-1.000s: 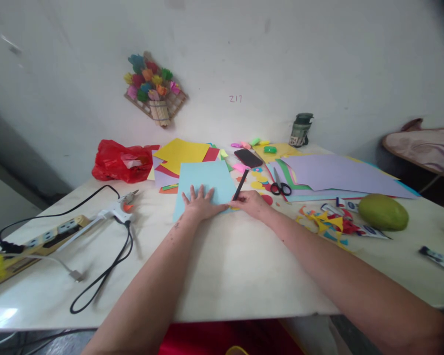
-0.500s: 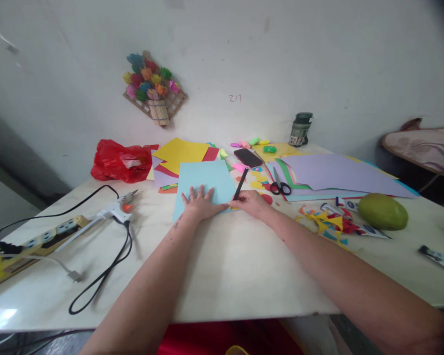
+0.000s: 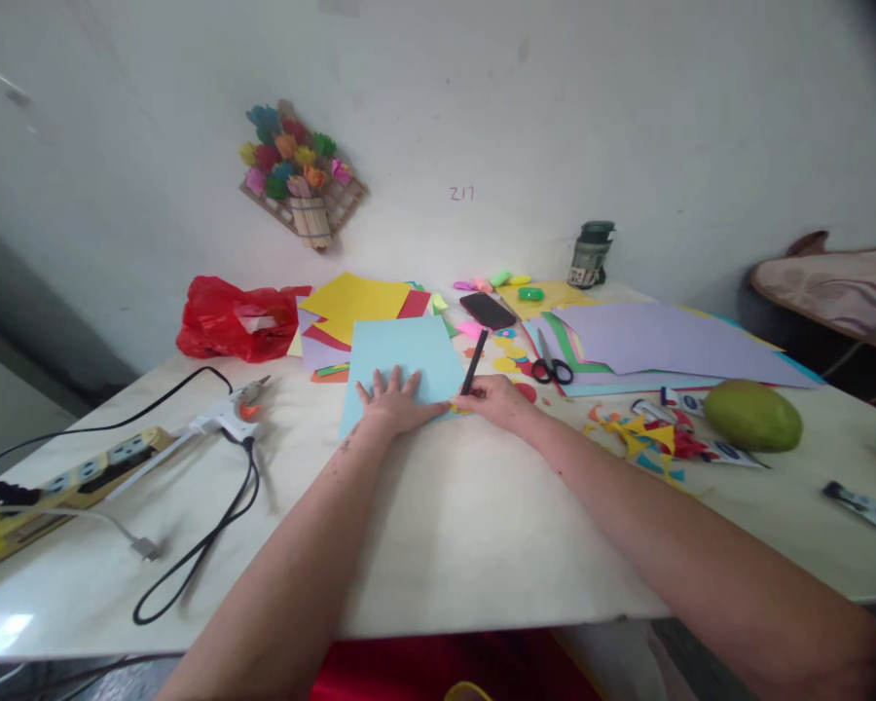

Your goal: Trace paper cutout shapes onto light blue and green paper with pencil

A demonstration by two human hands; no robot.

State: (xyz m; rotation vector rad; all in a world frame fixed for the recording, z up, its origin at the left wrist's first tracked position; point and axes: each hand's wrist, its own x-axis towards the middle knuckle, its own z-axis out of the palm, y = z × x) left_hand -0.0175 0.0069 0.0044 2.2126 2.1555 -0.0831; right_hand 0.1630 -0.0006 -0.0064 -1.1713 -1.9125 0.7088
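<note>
A light blue sheet of paper (image 3: 409, 346) lies on the white table in front of me. My left hand (image 3: 392, 401) rests flat on its lower part, fingers spread, with the thumb pointing toward the lower right corner. My right hand (image 3: 491, 397) is closed round a black pen (image 3: 475, 362), held upright and slightly tilted at that corner. The pen's tip is hidden by my fingers. Small yellow and red paper cutouts (image 3: 526, 391) lie just beyond my right hand.
Scissors (image 3: 552, 370), a phone (image 3: 488, 311) and purple sheets (image 3: 672, 341) lie behind and to the right. Green fruit (image 3: 753, 416) and paper scraps (image 3: 646, 435) sit at right. A glue gun (image 3: 232, 414), power strip (image 3: 88, 474) and red bag (image 3: 237, 319) are at left.
</note>
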